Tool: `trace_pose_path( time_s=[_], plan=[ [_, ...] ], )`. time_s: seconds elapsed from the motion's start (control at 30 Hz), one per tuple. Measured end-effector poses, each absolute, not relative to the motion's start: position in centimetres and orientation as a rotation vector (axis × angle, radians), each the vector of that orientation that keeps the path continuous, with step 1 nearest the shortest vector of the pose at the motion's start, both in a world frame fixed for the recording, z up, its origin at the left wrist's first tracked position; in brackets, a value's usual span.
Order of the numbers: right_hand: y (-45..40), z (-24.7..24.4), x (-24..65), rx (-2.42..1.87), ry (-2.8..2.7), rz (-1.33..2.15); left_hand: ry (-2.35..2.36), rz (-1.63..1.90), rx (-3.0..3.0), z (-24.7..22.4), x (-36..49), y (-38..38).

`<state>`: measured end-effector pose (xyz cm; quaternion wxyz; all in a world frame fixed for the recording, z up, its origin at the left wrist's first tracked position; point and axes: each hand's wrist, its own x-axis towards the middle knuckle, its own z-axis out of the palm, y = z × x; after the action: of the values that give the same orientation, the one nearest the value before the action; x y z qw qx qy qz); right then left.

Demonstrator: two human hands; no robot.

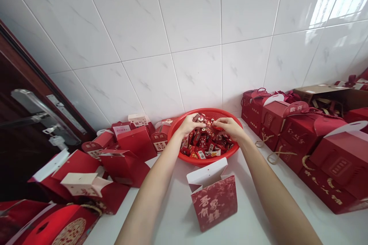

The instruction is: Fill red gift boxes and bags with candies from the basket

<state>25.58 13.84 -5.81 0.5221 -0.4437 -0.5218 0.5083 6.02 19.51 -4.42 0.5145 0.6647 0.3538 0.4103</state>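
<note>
Dozens of small, glossy, red-wrapped sweets (202, 143) lie heaped in a round, red plastic mesh basket (220, 114), which sits on a white tabletop (172, 214) near a wall of white, grey-veined tiles (198, 76). The person's left hand (189, 124) is over the heap's left part, thumb and fingers grasping a few sweets. Opposite it, the right hand (230, 127) has its fingertips down at the red wrappers; whether they pinch one cannot be told. Just in front of the basket, between the forearms, stands an open, dark-red paper box (215, 201) with pale characters and a white inner flap. To the left cluster open red paper boxes (136, 143), beside a dark door with a silver metal handle (43, 113). Along the right runs a row of red gift boxes (296, 136) with rope handles, near an open brown cardboard carton (319, 92).
</note>
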Motion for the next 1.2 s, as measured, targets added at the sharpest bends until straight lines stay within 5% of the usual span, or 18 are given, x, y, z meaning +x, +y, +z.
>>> trace_pose_path(
  time_s=[1.2],
  plan=[
    [14.2,-5.5,26.0,-0.910,-0.910,1.239,1.076,0.857,2.050,-5.0,6.4,19.6]
  ],
)
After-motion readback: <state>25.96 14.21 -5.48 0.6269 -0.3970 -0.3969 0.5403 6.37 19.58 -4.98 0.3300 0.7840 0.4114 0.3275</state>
